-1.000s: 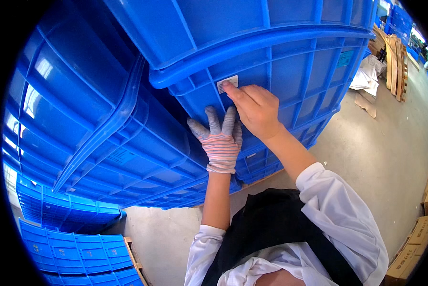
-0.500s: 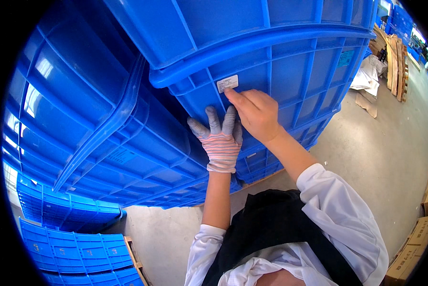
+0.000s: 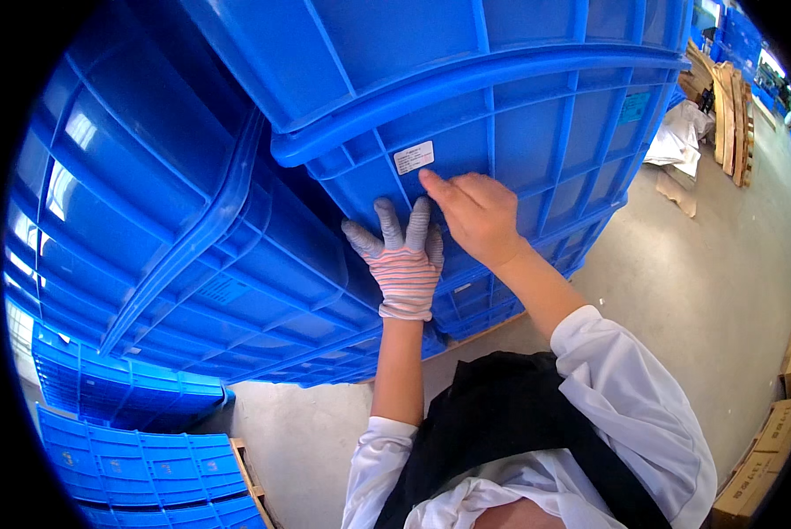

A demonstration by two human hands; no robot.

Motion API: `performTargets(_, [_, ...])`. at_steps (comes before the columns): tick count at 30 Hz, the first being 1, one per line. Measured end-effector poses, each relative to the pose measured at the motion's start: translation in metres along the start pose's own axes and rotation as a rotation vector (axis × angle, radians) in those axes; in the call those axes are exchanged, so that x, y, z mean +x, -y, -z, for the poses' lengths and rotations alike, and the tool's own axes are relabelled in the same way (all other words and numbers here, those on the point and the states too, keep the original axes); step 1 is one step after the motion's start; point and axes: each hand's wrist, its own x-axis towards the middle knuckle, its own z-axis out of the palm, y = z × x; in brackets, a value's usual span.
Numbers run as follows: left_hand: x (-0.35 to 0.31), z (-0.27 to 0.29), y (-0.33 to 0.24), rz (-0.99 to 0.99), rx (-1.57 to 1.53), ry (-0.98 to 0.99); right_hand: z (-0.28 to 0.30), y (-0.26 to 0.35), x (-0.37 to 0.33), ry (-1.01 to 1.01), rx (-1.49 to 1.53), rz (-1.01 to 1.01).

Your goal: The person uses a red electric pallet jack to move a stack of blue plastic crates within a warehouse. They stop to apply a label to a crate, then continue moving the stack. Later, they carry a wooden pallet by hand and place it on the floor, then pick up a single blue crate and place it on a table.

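A small white printed label [image 3: 414,158] sits on the ribbed side of a blue plastic crate [image 3: 536,132], below the rim of the crate stacked on top. My bare right hand [image 3: 482,216] is closed, its fingers curled and the thumb side pointing at the label. The tip is just under the label's lower right corner, and I see nothing held in it. On the left, my left hand [image 3: 404,264] wears a striped pink-and-grey glove with grey fingers. Its fingers spread upward against the crate side below the label, holding nothing.
Another stack of blue crates [image 3: 140,185] stands close on the left, a dark gap between. More blue crates [image 3: 148,463] rest on a pallet at lower left. Wooden pallets [image 3: 732,123] and a white sheet [image 3: 677,137] lie at far right. Cardboard boxes [image 3: 765,450] line the right edge.
My right thumb has come off the label's lower edge and is now slightly below it, so the whole label shows. My left hand keeps its place on the crate; the view has shifted slightly.
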Motion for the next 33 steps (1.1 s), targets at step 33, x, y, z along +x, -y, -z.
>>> performTargets(33, [-0.274,-0.066,-0.332,0.243,-0.217,1.855,0.595,-0.223,-0.295,1.440,-0.126,-0.773])
